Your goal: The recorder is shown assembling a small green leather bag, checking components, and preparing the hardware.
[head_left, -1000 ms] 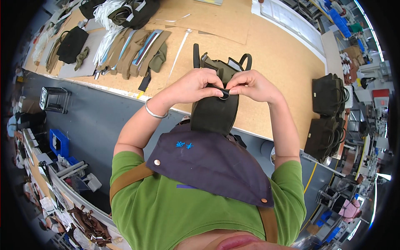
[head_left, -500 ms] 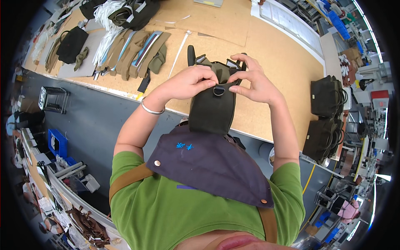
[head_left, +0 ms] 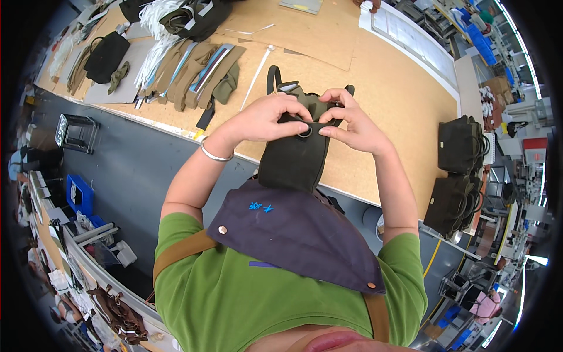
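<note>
A dark olive handbag stands at the table's near edge, its end panel against my apron. A metal ring sits near the top of that panel. My left hand pinches the bag's top rim just left of the ring, thumb in front and fingers over the edge. My right hand grips the same rim on the right, thumb outside and fingers reaching inward. The two thumbs nearly meet beside the ring. A handle loop rises beyond my left hand. My fingers hide part of the opening and its olive lining.
Brown and striped fabric strips lie on the wooden table at the back left, with white strips and a black bag beside them. Several finished dark handbags stand at the right edge. A metal-framed stool is on the floor.
Both thumbs have come closer together along the rim, and my left thumb now partly covers the ring. The bag's lower end has shifted slightly left.
</note>
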`<state>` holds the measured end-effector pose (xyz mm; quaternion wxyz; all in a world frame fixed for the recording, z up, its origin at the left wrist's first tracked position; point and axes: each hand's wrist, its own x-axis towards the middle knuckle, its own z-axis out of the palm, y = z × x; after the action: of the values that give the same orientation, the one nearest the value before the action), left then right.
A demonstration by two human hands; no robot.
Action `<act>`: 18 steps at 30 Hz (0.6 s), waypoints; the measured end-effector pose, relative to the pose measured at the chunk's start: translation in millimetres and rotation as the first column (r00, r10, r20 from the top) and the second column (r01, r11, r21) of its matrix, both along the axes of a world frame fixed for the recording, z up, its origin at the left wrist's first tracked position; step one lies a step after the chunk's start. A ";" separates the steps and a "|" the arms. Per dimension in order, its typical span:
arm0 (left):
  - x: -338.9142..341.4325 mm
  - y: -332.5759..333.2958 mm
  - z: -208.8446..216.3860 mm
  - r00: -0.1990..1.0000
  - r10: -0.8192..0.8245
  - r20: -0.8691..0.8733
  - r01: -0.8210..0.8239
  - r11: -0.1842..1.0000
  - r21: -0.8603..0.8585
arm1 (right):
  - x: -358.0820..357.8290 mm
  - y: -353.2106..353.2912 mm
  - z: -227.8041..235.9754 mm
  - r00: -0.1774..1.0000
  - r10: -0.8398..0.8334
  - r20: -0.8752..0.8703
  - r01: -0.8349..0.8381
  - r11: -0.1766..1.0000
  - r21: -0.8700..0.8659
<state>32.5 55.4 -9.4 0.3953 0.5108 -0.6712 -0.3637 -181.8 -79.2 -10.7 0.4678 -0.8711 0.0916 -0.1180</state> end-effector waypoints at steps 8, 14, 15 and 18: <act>-12.0 -1.1 -17.4 0.997 0.066 0.042 -0.065 0.997 -0.029 | 2.9 3.1 -2.8 1.000 0.001 -0.030 -0.003 0.998 -0.057; -9.3 -0.7 -20.2 0.999 0.046 -0.029 -0.046 0.999 0.006 | 4.6 7.3 -5.8 0.999 -0.041 -0.002 0.041 0.994 -0.097; -7.4 0.0 -17.0 0.999 0.034 -0.028 -0.033 0.999 0.013 | 4.6 7.9 -5.1 0.999 -0.049 -0.010 0.047 0.986 -0.162; -5.3 0.6 -6.9 0.989 0.087 0.121 -0.075 0.993 -0.096 | 4.5 4.4 -11.9 0.996 -0.085 -0.037 0.079 0.985 -0.151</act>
<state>27.2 56.0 -16.3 0.3898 0.5409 -0.6894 -0.2834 -177.3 -74.8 -22.6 0.3938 -0.9016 0.1284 -0.1246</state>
